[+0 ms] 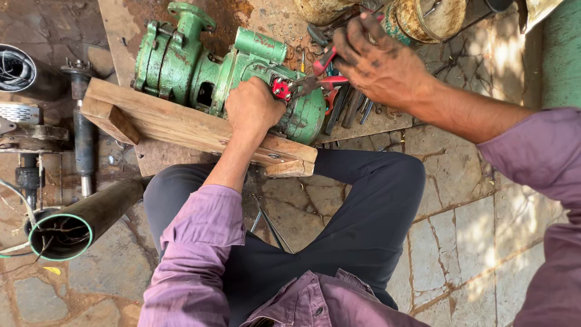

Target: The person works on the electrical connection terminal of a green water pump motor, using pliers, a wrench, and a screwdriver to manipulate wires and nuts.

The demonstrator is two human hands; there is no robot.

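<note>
A green cast-metal pump with its motor (206, 66) lies on a wooden board (175, 124) across my knees. My left hand (254, 106) is closed on a small red part (281, 89) at the motor's side. My right hand (375, 60), dark with grease, grips red-handled pliers (321, 75) whose jaws point at that red part.
A rusty metal sheet (151, 18) lies under the pump. A dark pipe with a green rim (78, 221) and a shaft with metal parts (82, 133) lie at the left. Loose tools (348, 106) and rusty tins (426, 18) sit at the top right on the stone paving (472, 230).
</note>
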